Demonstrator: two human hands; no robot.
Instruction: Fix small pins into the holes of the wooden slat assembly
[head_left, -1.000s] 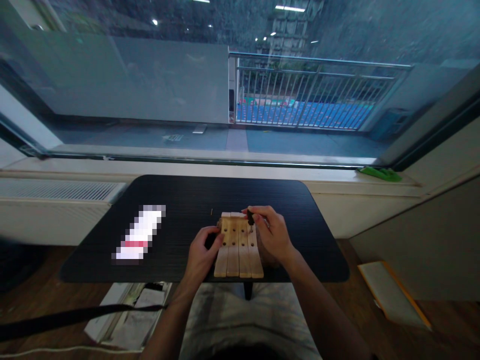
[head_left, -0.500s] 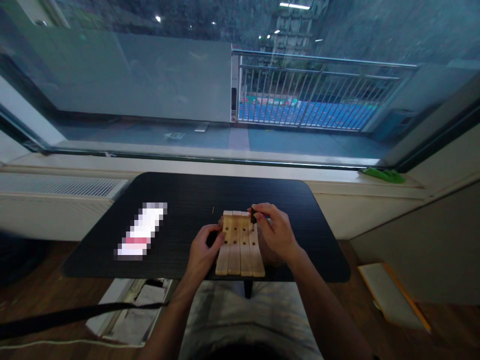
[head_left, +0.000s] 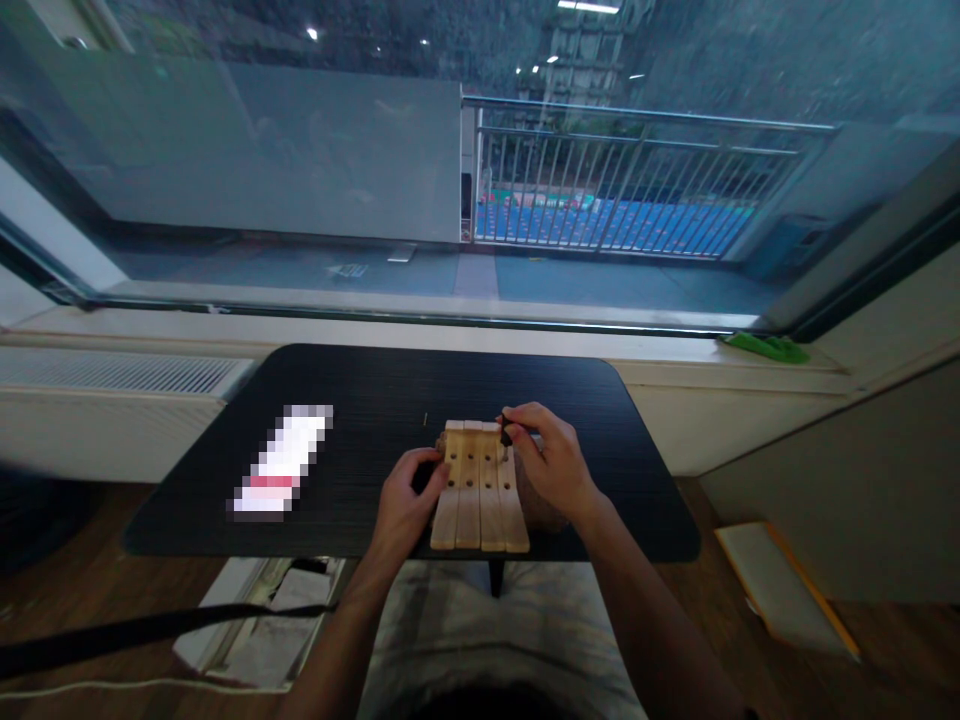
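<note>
A pale wooden piece (head_left: 469,500) made of several slats side by side, with two rows of dark holes, lies near the front edge of the table. My left hand (head_left: 407,495) grips its left edge, thumb on top and fingers partly hidden. My right hand (head_left: 551,455) pinches a small dark-handled tool (head_left: 506,432), which looks like a screwdriver. Its tip points down at the upper hole in the rightmost slat. Something brown and rough (head_left: 541,510) shows beneath the wood and under my right hand.
The black table (head_left: 360,400) stands against a windowsill. A blurred-out, phone-like rectangle (head_left: 281,460) lies at its left, and a tiny thin stick (head_left: 425,419) lies behind the wood. A green cloth (head_left: 765,347) rests on the sill. Below left sits an open white box (head_left: 199,640).
Almost nothing differs. Both hands, the wooden piece and the dark-handled tool keep their places, with only a very slight shift of the camera view.
</note>
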